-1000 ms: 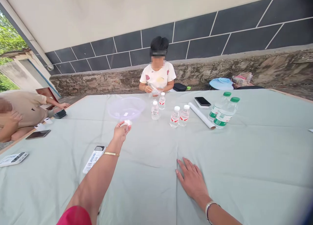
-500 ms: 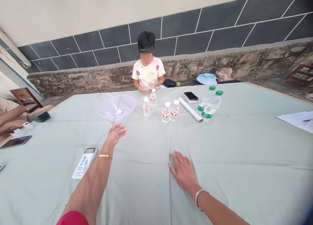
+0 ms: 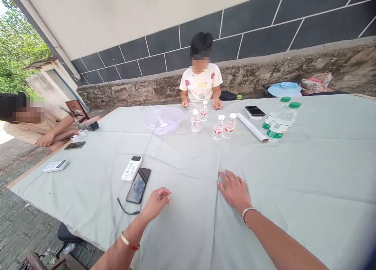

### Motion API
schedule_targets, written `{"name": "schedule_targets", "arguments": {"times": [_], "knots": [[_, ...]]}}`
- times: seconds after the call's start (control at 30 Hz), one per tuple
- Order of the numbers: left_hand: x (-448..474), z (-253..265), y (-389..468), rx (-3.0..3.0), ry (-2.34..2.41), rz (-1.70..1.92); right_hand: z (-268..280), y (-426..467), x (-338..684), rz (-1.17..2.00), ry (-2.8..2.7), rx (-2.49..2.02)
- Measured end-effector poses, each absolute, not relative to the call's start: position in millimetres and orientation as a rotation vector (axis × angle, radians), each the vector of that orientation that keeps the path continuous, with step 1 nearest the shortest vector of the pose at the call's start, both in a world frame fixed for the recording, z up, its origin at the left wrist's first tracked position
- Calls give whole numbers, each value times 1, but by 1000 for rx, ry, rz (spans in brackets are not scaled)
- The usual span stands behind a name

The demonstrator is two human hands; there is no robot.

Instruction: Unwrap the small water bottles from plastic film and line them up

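Observation:
My left hand (image 3: 158, 202) hovers low above the cloth, its fingers loosely curled and a little apart from the thumb; I see nothing in it. Just left of it lie a black phone (image 3: 138, 186) with a wrist strap and a white power bank (image 3: 132, 169). My right hand (image 3: 234, 188) rests flat on the tablecloth (image 3: 188, 164), fingers stretched out, holding nothing. Beyond the hands stand several small water bottles with white caps, among them a front bottle (image 3: 218, 128) and a left bottle (image 3: 195, 122). A translucent purple basin (image 3: 169, 127) is left of them.
Two green-capped bottles (image 3: 277, 127), a white roll (image 3: 252, 127) and a phone on a white box (image 3: 255, 112) are at the back right. A person (image 3: 201, 80) sits opposite, another person (image 3: 49, 125) at the left. Another power bank (image 3: 55, 166) lies near the left edge.
My left hand has drawn back from beside the basin toward me, and its fingers have curled. The view has turned left, showing the black phone. My right hand stays flat.

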State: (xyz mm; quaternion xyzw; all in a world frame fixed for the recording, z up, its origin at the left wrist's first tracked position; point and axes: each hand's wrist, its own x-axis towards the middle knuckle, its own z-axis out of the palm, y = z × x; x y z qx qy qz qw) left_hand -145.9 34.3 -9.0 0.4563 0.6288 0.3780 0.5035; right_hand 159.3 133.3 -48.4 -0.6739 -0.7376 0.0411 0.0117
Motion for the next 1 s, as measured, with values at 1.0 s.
{"name": "schedule_targets", "arguments": {"times": [1.0], "knots": [[-207, -25, 47, 1233, 2875, 217, -48, 136, 158, 106, -2316, -2055]]}}
